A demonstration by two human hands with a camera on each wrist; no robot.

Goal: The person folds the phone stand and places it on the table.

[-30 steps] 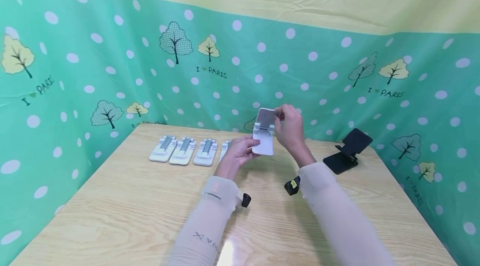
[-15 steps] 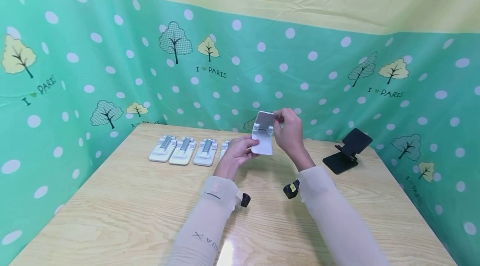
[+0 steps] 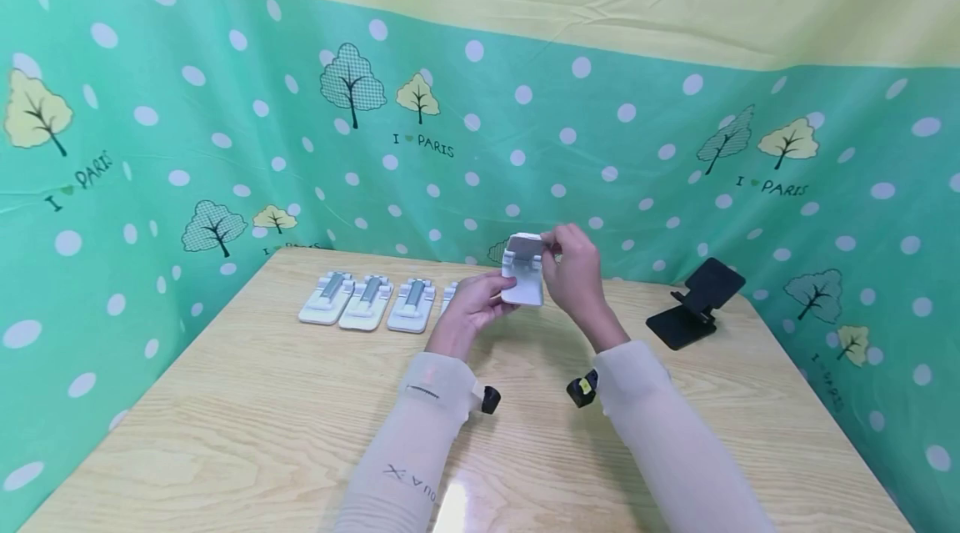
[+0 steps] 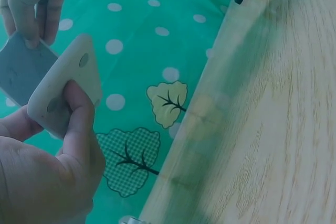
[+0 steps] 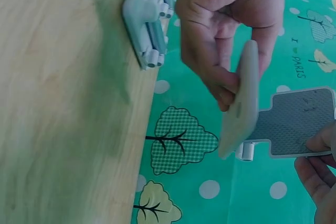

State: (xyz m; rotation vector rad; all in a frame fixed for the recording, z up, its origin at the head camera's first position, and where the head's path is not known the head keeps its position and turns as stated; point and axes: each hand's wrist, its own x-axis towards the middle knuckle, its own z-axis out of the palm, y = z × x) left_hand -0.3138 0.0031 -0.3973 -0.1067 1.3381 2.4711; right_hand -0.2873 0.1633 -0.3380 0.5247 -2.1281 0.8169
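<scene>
A white folding phone stand (image 3: 522,289) is held up above the table, its grey-padded plate (image 5: 302,121) tilted up from the white base (image 4: 73,77). My left hand (image 3: 475,305) grips the base, thumb on one face and fingers on the other. With thumb and fingers, my right hand (image 3: 573,266) pinches the edge of the padded plate. In the right wrist view only the fingertips of the right hand (image 5: 320,166) show, at the right edge. The left wrist view has the left hand (image 4: 58,166) around the base, whose round foot pads face the camera.
Several folded white phone stands (image 3: 365,304) lie in a row at the back left of the wooden table (image 3: 247,399); one is partly behind my left hand. An unfolded black phone stand (image 3: 693,308) stands at the back right. A patterned green curtain (image 3: 450,183) hangs behind.
The padded plate has tilted forward and down toward the base, looking shorter from above. My right hand has moved slightly down and left with it; the left hand keeps its grip.
</scene>
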